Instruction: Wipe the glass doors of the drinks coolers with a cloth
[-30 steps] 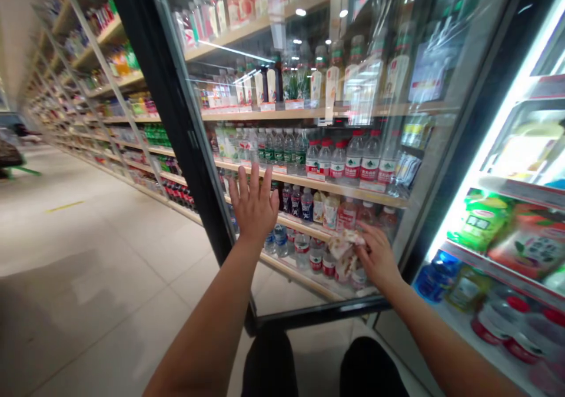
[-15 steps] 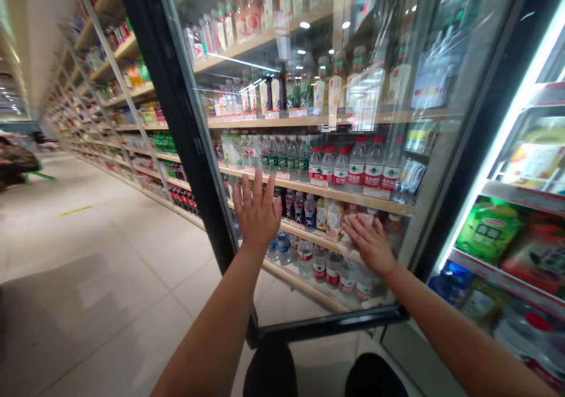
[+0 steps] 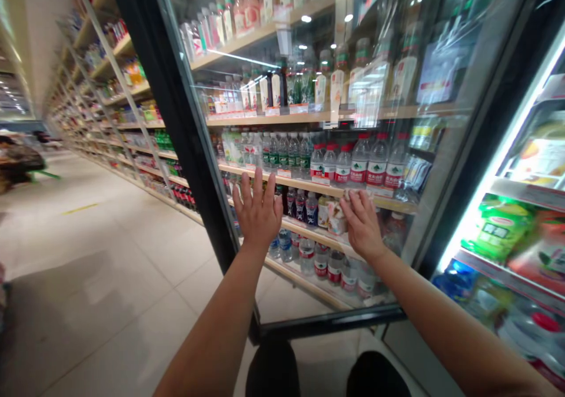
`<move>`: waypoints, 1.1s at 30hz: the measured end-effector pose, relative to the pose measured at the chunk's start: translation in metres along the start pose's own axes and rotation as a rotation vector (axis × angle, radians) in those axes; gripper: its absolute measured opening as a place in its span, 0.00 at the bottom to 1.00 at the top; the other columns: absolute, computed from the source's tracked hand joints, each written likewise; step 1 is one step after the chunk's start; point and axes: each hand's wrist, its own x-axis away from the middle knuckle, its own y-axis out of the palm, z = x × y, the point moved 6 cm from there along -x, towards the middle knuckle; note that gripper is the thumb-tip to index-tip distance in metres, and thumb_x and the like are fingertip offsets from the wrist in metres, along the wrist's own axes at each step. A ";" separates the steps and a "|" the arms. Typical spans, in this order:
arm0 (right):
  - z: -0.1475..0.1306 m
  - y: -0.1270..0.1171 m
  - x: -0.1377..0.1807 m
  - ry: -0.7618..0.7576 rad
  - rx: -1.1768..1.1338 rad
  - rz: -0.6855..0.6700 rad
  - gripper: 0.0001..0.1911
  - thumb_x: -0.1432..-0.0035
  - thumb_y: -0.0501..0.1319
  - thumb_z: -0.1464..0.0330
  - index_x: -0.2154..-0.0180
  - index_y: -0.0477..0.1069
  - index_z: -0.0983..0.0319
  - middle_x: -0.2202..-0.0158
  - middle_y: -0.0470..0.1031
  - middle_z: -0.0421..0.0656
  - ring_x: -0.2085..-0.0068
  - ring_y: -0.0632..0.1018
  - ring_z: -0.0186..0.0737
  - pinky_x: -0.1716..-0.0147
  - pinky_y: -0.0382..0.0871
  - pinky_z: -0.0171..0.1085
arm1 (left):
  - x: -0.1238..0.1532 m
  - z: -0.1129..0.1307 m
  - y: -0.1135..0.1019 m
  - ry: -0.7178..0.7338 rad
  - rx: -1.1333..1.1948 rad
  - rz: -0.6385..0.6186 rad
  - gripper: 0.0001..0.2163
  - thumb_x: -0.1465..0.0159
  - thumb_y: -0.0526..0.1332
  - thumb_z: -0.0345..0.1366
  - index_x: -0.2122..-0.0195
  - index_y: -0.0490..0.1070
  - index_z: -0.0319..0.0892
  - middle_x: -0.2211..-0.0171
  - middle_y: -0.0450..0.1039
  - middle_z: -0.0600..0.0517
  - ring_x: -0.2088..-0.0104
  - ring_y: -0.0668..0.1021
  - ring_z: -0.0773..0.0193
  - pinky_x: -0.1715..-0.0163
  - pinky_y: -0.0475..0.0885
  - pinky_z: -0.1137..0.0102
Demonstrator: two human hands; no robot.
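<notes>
A glass door [image 3: 304, 303] with a black frame stands swung open in front of me. My left hand [image 3: 258, 212] lies flat on the lower left of the pane, fingers spread, holding nothing. Farther right, my right hand [image 3: 364, 226] presses a pale crumpled cloth [image 3: 352, 193] against the glass. Only edges of the cloth show around the fingertips; the palm hides the rest, and whether it is fabric or paper I cannot tell. Through the pane appear shelves of drinks, with red-capped water bottles [image 3: 376, 160] just above my right hand.
At the right is the lit cooler interior, holding a green packet [image 3: 494, 226] and bottles below it. Long stocked shelves [image 3: 128, 91] run away on the left beside the tiled floor [image 3: 110, 279]. A person [image 3: 20, 159] is far off at the left. My dark-clad knees are below the door.
My right hand has slid up and slightly left across the glass with the cloth. My left hand keeps its place on the pane. The view has shifted slightly.
</notes>
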 end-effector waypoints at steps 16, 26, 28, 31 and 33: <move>-0.005 -0.016 -0.088 0.056 0.026 0.131 0.40 0.31 0.48 0.76 0.25 0.36 0.46 0.24 0.47 0.41 0.24 0.47 0.49 0.29 0.55 0.61 | 0.001 0.002 -0.001 0.003 0.017 -0.009 0.30 0.29 0.57 0.37 0.27 0.53 0.47 0.27 0.49 0.45 0.25 0.43 0.52 0.26 0.40 0.47; -0.014 -0.007 -0.122 -0.180 0.076 -0.063 0.36 0.30 0.54 0.73 0.28 0.50 0.44 0.25 0.53 0.38 0.24 0.48 0.50 0.29 0.54 0.59 | 0.001 0.000 0.000 -0.027 0.055 -0.035 0.28 0.29 0.57 0.37 0.28 0.56 0.48 0.27 0.50 0.46 0.25 0.45 0.51 0.26 0.40 0.46; -0.003 -0.015 -0.142 -0.096 0.075 0.050 0.39 0.31 0.52 0.75 0.27 0.44 0.42 0.24 0.46 0.37 0.24 0.47 0.54 0.30 0.54 0.63 | 0.001 0.001 -0.001 -0.013 0.047 -0.018 0.28 0.29 0.57 0.37 0.28 0.56 0.48 0.27 0.51 0.46 0.25 0.44 0.52 0.26 0.40 0.47; -0.006 -0.020 -0.150 -0.037 0.060 0.159 0.42 0.31 0.51 0.77 0.26 0.37 0.41 0.23 0.40 0.36 0.24 0.45 0.58 0.31 0.55 0.66 | 0.001 0.002 -0.001 -0.011 0.047 -0.019 0.28 0.29 0.57 0.37 0.28 0.57 0.47 0.27 0.51 0.45 0.25 0.44 0.51 0.26 0.40 0.47; -0.018 -0.015 -0.146 -0.083 0.041 0.127 0.44 0.32 0.52 0.77 0.26 0.34 0.39 0.23 0.40 0.35 0.24 0.45 0.58 0.31 0.56 0.65 | 0.002 0.001 0.000 -0.024 0.048 -0.037 0.28 0.29 0.57 0.37 0.28 0.57 0.47 0.27 0.51 0.45 0.25 0.45 0.51 0.26 0.40 0.46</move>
